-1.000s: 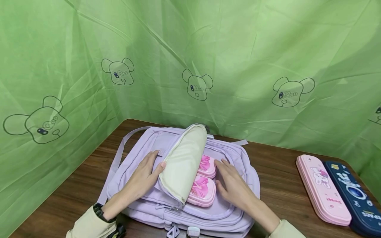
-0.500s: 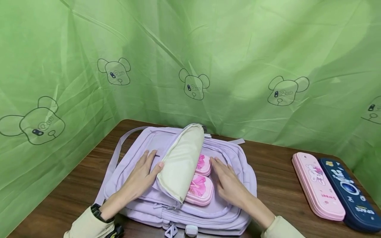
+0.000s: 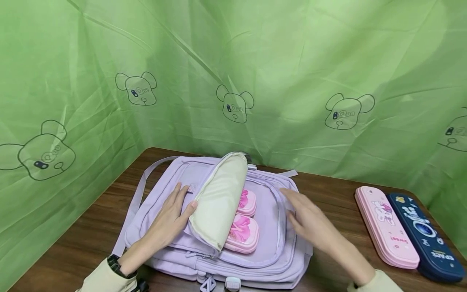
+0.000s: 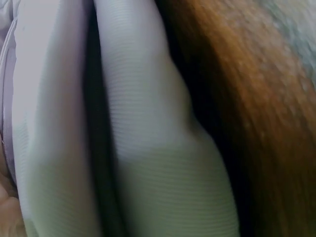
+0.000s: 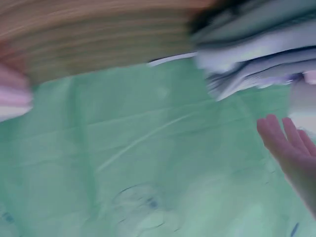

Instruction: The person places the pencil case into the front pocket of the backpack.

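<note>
Two flowery pink boxes lie in the open pocket of the backpack, partly under its folded-back flap. The left hand rests on the backpack with its thumb spread to the flap, likely keeping it back; the right hand, fingers nearly straight, seems to hold nothing over the backpack's right side. Right of the backpack, a rabbit case lies beside a space case, both closed, contents hidden.

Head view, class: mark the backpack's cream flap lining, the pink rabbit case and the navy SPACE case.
Cream flap lining (image 3: 220, 200): head view, middle of fabric.
Pink rabbit case (image 3: 388, 228): head view, middle of top.
Navy SPACE case (image 3: 427, 238): head view, middle of top.
</note>
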Available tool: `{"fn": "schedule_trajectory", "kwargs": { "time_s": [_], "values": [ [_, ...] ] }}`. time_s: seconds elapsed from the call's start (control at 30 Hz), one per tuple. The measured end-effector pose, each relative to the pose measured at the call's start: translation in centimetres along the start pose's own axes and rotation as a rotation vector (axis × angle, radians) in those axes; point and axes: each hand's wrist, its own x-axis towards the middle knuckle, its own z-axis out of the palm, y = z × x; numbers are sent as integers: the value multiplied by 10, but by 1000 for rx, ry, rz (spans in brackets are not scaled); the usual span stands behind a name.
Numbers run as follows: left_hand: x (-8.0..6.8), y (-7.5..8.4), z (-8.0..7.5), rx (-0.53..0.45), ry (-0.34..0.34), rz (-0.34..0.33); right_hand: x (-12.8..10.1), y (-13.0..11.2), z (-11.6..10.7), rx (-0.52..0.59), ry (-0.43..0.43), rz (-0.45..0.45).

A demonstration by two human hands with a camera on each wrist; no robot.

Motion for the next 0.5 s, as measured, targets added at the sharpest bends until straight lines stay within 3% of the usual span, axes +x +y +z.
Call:
{"fn": "schedule_trajectory", "kwargs": {
  "time_s": [0.17,0.33,0.5],
  "values": [
    [-1,0,-1,6,0,9,-31,34,-33,-65,38,86],
    [-2,-1,1,10,2,16,-69,72,-53,-127,86,114],
    [-2,-2,1,15,1,18,-103,99,-67,-141,74,266]
  ]
}}
